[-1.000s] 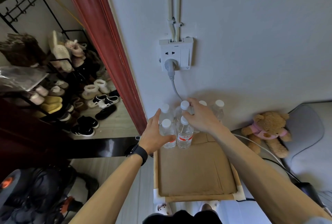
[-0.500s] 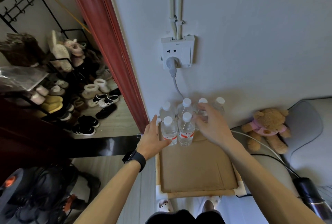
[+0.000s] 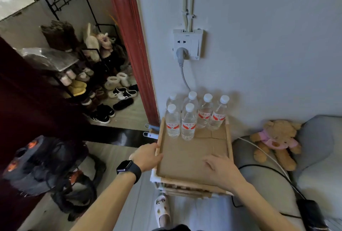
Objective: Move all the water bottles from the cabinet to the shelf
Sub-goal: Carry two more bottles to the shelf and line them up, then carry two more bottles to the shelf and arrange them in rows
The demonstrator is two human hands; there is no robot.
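Six water bottles (image 3: 192, 117) stand upright in two rows at the back of a cardboard-lined wooden shelf (image 3: 185, 181), close against the wall below a socket (image 3: 187, 43). Neither hand holds a bottle. The right hand (image 3: 220, 167) hovers relaxed and empty over the cardboard, while the left hand (image 3: 146, 156) sits at the shelf's left rail, gripping or merely resting, the view does not settle. These six appear delivered; the cabinet is out of frame, so any bottles left there go uncounted.
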